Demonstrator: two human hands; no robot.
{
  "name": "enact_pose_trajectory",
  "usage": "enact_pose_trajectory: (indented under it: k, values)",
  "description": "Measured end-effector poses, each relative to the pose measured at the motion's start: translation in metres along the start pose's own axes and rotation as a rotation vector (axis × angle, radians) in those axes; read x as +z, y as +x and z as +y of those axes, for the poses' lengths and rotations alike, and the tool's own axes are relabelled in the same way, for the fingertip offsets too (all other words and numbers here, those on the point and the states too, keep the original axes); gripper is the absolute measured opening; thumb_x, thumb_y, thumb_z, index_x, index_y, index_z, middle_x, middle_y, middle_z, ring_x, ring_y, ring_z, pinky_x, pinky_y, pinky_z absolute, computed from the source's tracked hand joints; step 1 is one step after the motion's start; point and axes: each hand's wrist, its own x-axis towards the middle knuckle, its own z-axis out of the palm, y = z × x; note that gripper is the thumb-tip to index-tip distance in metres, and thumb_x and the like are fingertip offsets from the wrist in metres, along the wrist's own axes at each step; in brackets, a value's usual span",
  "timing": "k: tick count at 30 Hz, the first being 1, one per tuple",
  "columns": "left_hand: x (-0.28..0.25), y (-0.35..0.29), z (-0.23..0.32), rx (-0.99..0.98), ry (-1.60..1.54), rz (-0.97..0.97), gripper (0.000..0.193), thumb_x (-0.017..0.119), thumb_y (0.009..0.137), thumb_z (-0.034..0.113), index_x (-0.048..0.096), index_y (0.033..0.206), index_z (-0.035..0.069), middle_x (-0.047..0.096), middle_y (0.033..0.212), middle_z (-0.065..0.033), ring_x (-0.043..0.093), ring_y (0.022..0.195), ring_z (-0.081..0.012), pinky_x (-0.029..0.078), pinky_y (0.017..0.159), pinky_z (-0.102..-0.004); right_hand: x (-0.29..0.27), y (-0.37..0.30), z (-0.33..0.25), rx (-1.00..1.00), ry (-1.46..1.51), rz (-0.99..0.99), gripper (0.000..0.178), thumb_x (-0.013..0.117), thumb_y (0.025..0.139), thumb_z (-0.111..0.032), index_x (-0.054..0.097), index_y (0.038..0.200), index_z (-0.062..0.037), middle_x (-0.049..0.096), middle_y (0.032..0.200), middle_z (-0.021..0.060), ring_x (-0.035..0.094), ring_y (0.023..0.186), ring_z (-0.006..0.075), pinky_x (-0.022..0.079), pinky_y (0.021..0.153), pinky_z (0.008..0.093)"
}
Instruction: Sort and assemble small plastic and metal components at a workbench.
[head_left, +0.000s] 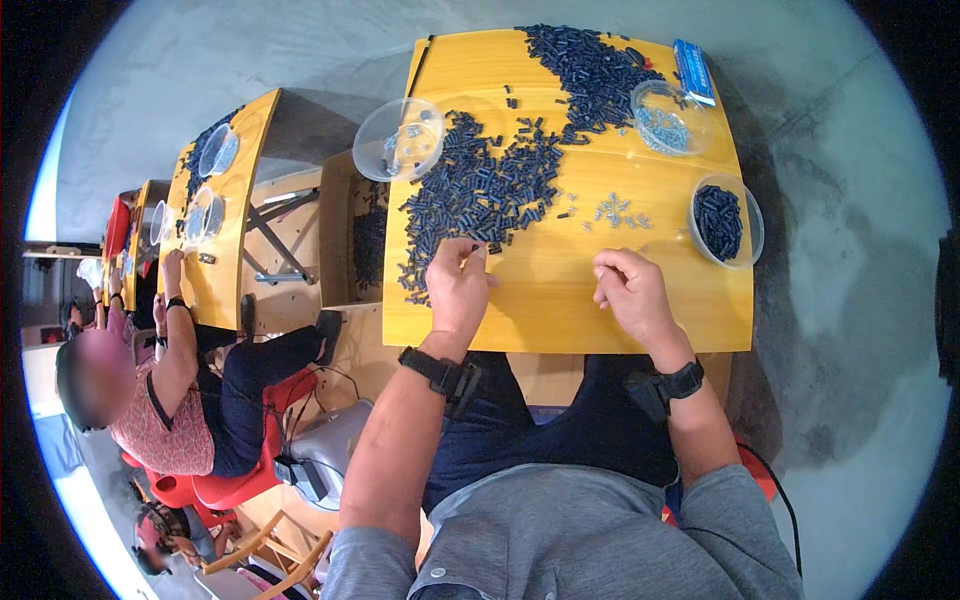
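My left hand (460,287) is at the near edge of a spread pile of short black tube-shaped pieces (485,180). Its thumb and forefinger are pinched together, with what looks like one small black tube-shaped piece at the tips. My right hand (632,292) hovers over the bare wood to the right, fingers curled in and closed; anything inside them is hidden. Beyond it lies a loose scatter of small silvery pieces (620,211). A clear round tub (752,245) full of the black pieces stands to the right of my right hand. Both wrists wear black straps.
The yellow table (560,325) also bears a second black heap (590,80) at the back, a clear tub (683,95) of small bluish pieces, a nearly empty clear tub (375,150) and a blue box (693,72). A seated person (175,410) works at another table on the left.
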Motion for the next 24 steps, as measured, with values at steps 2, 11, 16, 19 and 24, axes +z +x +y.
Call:
enact_pose_trajectory:
  k: [2,11,16,19,24]
  values:
    - [-0.002,-0.009,0.012,0.000,-0.188,-0.063,0.014,0.056,0.088,0.008,0.055,0.097,-0.003,0.063,0.086,-0.0085,0.063,0.058,-0.0143,0.044,0.047,-0.0230,0.001,-0.003,-0.003,0.068,0.079,-0.012,0.008,0.054,0.087,-0.001,0.060,0.092,0.0033,0.058,0.072,0.0066,0.058,0.054,0.0109,0.048,0.048,0.0240]
    - [-0.011,-0.053,0.033,0.181,-0.456,-0.107,0.011,0.059,0.086,0.000,0.056,0.096,-0.002,0.061,0.081,-0.0059,0.063,0.062,-0.0122,0.046,0.053,-0.0208,0.009,-0.016,-0.034,0.166,0.450,-0.082,0.011,0.053,0.091,-0.004,0.059,0.097,0.0025,0.059,0.070,0.0048,0.058,0.056,0.0106,0.051,0.051,0.0239]
    - [-0.019,-0.074,0.045,0.160,-0.482,-0.125,0.014,0.060,0.086,-0.001,0.058,0.100,-0.003,0.063,0.083,-0.0067,0.064,0.064,-0.0134,0.047,0.055,-0.0218,0.010,-0.024,-0.055,0.144,0.607,-0.134,0.012,0.052,0.092,-0.006,0.057,0.099,0.0017,0.059,0.078,0.0062,0.060,0.059,0.0123,0.052,0.054,0.0261]
    - [-0.024,-0.083,0.047,0.186,-0.475,-0.155,0.016,0.060,0.086,-0.002,0.058,0.102,-0.004,0.064,0.085,-0.0075,0.064,0.065,-0.0143,0.049,0.056,-0.0227,0.009,-0.029,-0.067,0.095,0.660,-0.203,0.011,0.049,0.093,-0.004,0.056,0.100,0.0002,0.058,0.088,0.0075,0.059,0.061,0.0137,0.053,0.054,0.0278]
    - [-0.031,-0.095,0.047,0.195,-0.518,-0.191,0.018,0.058,0.086,-0.002,0.058,0.104,-0.003,0.065,0.088,-0.0094,0.065,0.065,-0.0156,0.051,0.058,-0.0241,0.016,-0.039,-0.078,0.102,0.718,-0.250,0.010,0.048,0.093,-0.006,0.052,0.101,0.0006,0.058,0.087,0.0086,0.062,0.062,0.0150,0.055,0.056,0.0294]
